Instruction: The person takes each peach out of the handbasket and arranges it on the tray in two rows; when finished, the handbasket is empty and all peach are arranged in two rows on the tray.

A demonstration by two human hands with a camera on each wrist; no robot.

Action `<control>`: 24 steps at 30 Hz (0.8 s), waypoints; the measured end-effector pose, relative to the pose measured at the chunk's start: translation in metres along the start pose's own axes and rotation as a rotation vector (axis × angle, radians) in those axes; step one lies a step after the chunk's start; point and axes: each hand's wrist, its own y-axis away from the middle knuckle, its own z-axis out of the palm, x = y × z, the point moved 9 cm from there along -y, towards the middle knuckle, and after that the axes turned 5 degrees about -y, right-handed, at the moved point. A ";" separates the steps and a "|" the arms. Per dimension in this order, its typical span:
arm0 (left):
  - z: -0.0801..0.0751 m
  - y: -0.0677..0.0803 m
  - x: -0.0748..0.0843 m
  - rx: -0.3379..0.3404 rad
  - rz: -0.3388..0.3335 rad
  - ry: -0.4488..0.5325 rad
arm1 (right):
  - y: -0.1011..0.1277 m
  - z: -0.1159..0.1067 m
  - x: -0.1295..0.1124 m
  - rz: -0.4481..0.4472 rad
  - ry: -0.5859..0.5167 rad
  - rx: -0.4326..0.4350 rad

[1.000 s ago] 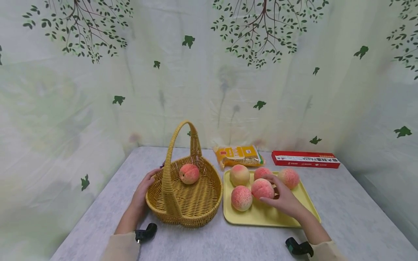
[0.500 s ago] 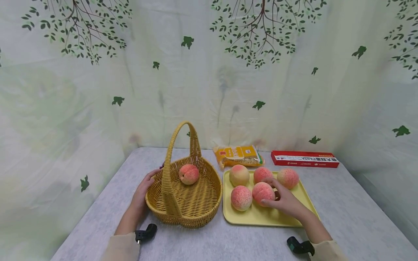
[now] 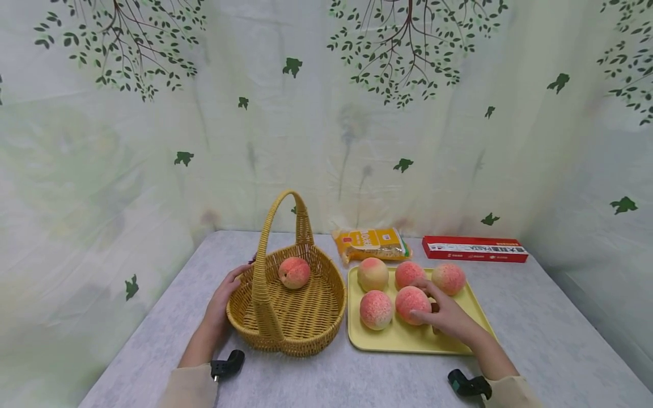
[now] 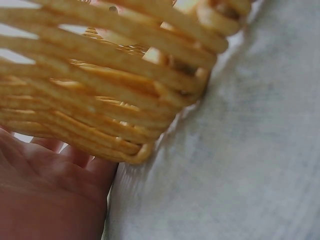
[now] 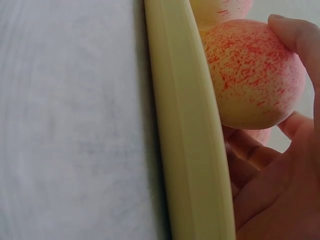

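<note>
Since a second ago your right hand (image 3: 446, 317) has settled lower, fingers curled round the peach (image 3: 411, 304) mid-tray (image 3: 408, 340); left hand (image 3: 220, 306) steadies the basket (image 3: 306, 317); a loose grip risks rolling it.

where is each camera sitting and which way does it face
Head: worn on the head, looking forward and down at the table; both hands show, left hand at the basket, right hand on a peach on the tray.
Left wrist: low beside the basket wall; the palm shows.
Right wrist: low at the tray rim; fingers curl round the peach.
Head and right wrist views share that peach and the tray.
</note>
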 end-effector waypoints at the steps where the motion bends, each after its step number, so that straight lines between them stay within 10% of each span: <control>1: 0.000 0.000 0.000 0.000 -0.003 0.001 | 0.000 0.000 0.001 0.001 -0.001 0.000; 24: -0.001 -0.001 -0.004 0.005 -0.027 -0.004 | 0.003 0.002 0.005 0.023 0.000 -0.079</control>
